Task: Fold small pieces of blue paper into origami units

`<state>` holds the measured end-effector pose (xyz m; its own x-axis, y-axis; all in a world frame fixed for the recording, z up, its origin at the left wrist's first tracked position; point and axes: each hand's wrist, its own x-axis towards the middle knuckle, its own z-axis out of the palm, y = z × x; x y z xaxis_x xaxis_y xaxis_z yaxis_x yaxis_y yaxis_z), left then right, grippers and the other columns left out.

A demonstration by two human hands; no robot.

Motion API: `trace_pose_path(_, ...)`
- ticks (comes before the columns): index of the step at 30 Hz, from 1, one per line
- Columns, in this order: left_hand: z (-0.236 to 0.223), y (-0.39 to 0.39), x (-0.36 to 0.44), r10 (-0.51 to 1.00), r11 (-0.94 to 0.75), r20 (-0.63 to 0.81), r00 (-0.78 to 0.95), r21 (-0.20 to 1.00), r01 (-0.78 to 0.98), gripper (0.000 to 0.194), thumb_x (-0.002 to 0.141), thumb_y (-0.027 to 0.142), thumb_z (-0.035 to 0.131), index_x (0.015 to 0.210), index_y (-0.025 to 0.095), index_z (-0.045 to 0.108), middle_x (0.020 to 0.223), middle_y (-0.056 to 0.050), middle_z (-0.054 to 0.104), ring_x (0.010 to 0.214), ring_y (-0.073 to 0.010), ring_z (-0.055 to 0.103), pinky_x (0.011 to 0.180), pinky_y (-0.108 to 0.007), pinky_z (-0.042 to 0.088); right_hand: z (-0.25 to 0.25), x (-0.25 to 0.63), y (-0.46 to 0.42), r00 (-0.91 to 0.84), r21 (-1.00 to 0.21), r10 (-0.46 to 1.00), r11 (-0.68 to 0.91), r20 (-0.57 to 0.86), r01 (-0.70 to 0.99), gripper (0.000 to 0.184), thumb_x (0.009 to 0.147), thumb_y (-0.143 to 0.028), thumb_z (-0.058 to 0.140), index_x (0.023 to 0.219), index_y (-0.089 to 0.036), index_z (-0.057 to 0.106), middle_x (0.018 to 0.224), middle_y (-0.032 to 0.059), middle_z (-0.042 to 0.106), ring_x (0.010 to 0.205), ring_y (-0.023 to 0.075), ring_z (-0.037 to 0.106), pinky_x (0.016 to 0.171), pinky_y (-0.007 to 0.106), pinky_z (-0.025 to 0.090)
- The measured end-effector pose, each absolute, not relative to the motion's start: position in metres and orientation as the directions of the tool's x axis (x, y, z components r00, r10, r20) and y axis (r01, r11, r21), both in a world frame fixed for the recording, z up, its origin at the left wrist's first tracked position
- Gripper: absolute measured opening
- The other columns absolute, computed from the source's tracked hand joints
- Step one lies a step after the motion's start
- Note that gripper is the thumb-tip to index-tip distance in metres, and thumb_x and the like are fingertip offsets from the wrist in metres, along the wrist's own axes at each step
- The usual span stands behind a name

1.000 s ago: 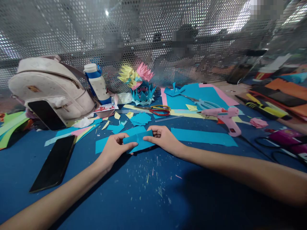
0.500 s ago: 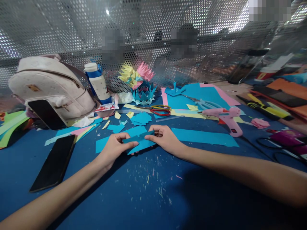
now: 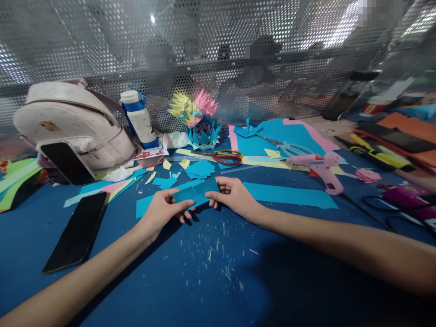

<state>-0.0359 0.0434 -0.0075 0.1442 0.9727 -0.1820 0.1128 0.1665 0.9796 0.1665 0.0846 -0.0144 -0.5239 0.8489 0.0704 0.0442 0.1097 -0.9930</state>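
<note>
A small piece of blue paper (image 3: 197, 193) is held up between my two hands, tilted above the table. My left hand (image 3: 168, 206) pinches its left end, with the thumb on the near face and fingers behind. At the right end, my right hand (image 3: 230, 193) grips it between thumb and curled fingers. A long blue paper strip (image 3: 293, 195) lies flat to the right of my right hand. Another blue strip (image 3: 143, 207) shows partly behind my left hand. Beyond the hands sits a stack of blue cut paper pieces (image 3: 200, 170).
Red-and-yellow-handled scissors (image 3: 228, 157), a pink glue gun (image 3: 323, 168) with its cord, and blue-handled scissors (image 3: 289, 147) lie beyond. Folded paper flowers (image 3: 204, 131), a bottle (image 3: 138, 120) and a backpack (image 3: 71, 122) stand behind. A phone (image 3: 76, 234) lies at left.
The paper's upper part, folded over before, now stands opened out into one flat face toward me. My left fingers have shifted beneath it; both hands stay in about the same place.
</note>
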Motion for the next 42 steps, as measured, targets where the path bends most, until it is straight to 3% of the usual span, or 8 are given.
trace_pose_path(16,-0.009,0.042,-0.039,0.978,0.203,-0.204,0.033,0.978,0.051,0.025,0.067,0.028,0.079,0.074,0.009,0.066,0.063,-0.008,0.070,0.048,-0.0125,0.062,0.046,-0.022,0.052,-0.016,0.173,0.093,-0.366,-0.996,0.927,0.086,0.078,0.004,0.026,0.078,-0.039,0.068,0.074,-0.017,0.054,0.063,0.0022,0.064,0.053,0.0110,0.058,0.049,0.024,0.043)
trace_pose_path(19,-0.009,0.041,-0.037,0.977,0.189,-0.196,0.080,0.978,0.082,0.023,0.071,0.029,0.075,0.076,0.009,0.067,0.066,-0.009,0.071,0.051,-0.0140,0.064,0.052,-0.024,0.054,-0.014,0.173,0.092,-0.442,-0.979,0.886,0.192,0.142,0.070,0.026,0.083,-0.040,0.062,0.073,-0.017,0.055,0.066,0.0017,0.062,0.063,0.0137,0.061,0.057,0.027,0.047)
trace_pose_path(23,-0.013,0.039,-0.034,0.970,0.101,-0.123,0.210,0.989,0.110,0.019,0.082,0.029,0.061,0.083,0.011,0.065,0.064,-0.006,0.071,0.057,-0.0155,0.067,0.058,-0.027,0.055,-0.010,0.170,0.089,-0.596,-0.864,0.744,0.479,0.304,0.157,0.024,0.088,-0.035,0.056,0.074,-0.017,0.063,0.099,0.0064,0.059,0.087,0.0163,0.057,0.072,0.030,0.049)
trace_pose_path(25,-0.016,0.036,-0.032,0.962,0.024,-0.068,0.265,0.986,0.164,0.016,0.085,0.027,0.056,0.089,0.013,0.062,0.065,-0.005,0.071,0.057,-0.0151,0.066,0.059,-0.027,0.054,-0.010,0.169,0.089,-0.628,-0.825,0.704,0.539,0.330,0.170,0.024,0.089,-0.032,0.055,0.073,-0.016,0.064,0.110,0.0070,0.055,0.089,0.0160,0.055,0.075,0.030,0.049)
trace_pose_path(31,-0.022,0.033,-0.028,0.961,-0.024,-0.024,0.275,0.985,0.170,0.031,0.086,0.026,0.056,0.110,0.018,0.040,0.057,0.004,0.063,0.061,-0.0182,0.067,0.049,-0.023,0.046,-0.013,0.170,0.088,-0.591,-0.789,0.720,0.576,0.364,0.215,0.017,0.087,-0.029,0.059,0.077,-0.018,0.067,0.078,0.0022,0.061,0.078,0.0164,0.055,0.072,0.030,0.045)
trace_pose_path(37,-0.020,0.030,-0.028,0.926,-0.094,0.029,0.375,0.983,0.157,0.015,0.089,0.026,0.054,0.099,0.018,0.045,0.088,-0.008,0.072,0.075,-0.0171,0.068,0.053,-0.022,0.044,-0.014,0.170,0.105,-0.477,-0.831,0.802,0.508,0.360,0.228,0.020,0.086,-0.033,0.055,0.087,-0.016,0.068,0.084,0.0040,0.066,0.082,0.0187,0.059,0.073,0.031,0.047)
trace_pose_path(40,-0.016,0.024,-0.030,0.921,-0.175,0.083,0.380,0.961,0.212,0.011,0.090,0.026,0.052,0.087,0.016,0.055,0.083,-0.008,0.072,0.074,-0.0172,0.068,0.055,-0.023,0.046,-0.010,0.172,0.136,-0.439,-0.724,0.796,0.583,0.417,0.368,0.025,0.088,-0.033,0.050,0.097,-0.014,0.064,0.090,0.0066,0.065,0.085,0.0196,0.058,0.074,0.031,0.047)
trace_pose_path(42,-0.014,0.019,-0.030,0.918,-0.267,0.170,0.358,0.933,0.241,0.014,0.091,0.026,0.051,0.085,0.016,0.059,0.074,-0.006,0.070,0.067,-0.0163,0.067,0.059,-0.025,0.048,-0.007,0.172,0.159,-0.505,-0.529,0.760,0.649,0.410,0.548,0.031,0.089,-0.031,0.047,0.111,-0.012,0.057,0.093,0.0082,0.063,0.083,0.0187,0.057,0.073,0.031,0.046)
